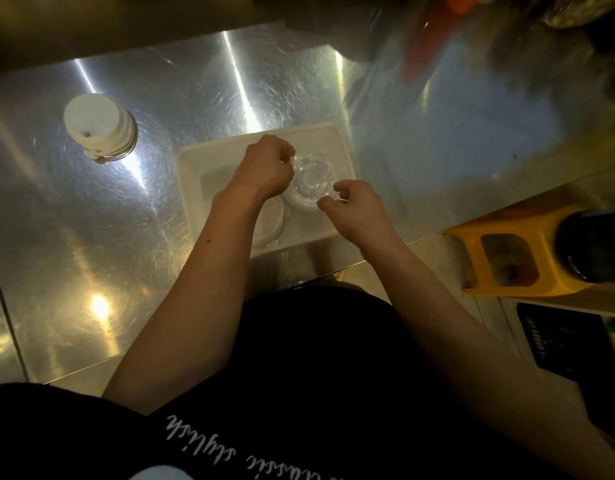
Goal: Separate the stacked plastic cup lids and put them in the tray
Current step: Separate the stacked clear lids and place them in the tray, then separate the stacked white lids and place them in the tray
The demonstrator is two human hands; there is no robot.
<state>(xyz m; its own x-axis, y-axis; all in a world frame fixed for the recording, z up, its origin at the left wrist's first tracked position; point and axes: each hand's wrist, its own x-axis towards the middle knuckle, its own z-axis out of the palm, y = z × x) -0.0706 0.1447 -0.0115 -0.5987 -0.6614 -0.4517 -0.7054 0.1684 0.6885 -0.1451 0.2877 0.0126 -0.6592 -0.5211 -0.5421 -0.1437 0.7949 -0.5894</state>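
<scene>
A cream tray (191,168) lies on the steel counter in front of me. Over its right half I hold a clear plastic lid (311,178) between both hands. My left hand (266,168) pinches the lid's left rim, and my right hand (354,206) pinches its near right rim. Whether it is one lid or a few stacked ones I cannot tell. Other lids (273,221) lie in the tray under my left wrist, partly hidden. A stack of white lids (98,124) stands on the counter at the far left.
The steel counter (126,237) spreads to the left and behind the tray. A yellow plastic stool (527,251) and a dark round object (597,244) sit off the counter's right edge. A black crate (569,341) lies lower right. Blurred orange items are at the far right.
</scene>
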